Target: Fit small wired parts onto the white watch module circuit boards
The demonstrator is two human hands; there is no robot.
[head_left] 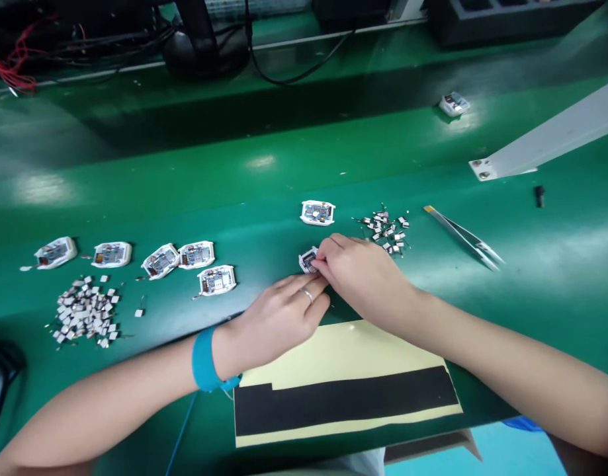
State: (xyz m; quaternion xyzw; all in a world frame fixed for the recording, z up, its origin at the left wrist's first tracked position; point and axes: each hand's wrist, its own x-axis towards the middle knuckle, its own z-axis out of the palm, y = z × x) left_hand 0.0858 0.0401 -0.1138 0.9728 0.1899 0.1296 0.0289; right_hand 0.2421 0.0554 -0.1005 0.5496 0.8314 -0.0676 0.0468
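Observation:
A small white-rimmed circuit unit (308, 260) lies on the green mat, partly covered by my fingers. My left hand (284, 314), with a ring and a teal wrist strap, rests at its lower edge, fingers together; what they hold, if anything, is hidden. My right hand (356, 271) is pinched over the unit's right side, and the thing between its fingertips cannot be made out. Just above sits another white-framed unit (318, 213). To the right of it is a pile of small wired parts (386, 231). Below my hands lies a yellow sheet (348, 344) with a black strip (348, 400).
Several white-framed units (112, 254) stand at the left, above a heap of small metal parts (86, 311). Tweezers (465, 238) lie at the right, near a white metal bracket (552, 135). Another unit (454, 104) sits farther back. A monitor stand (204, 53) and cables line the rear.

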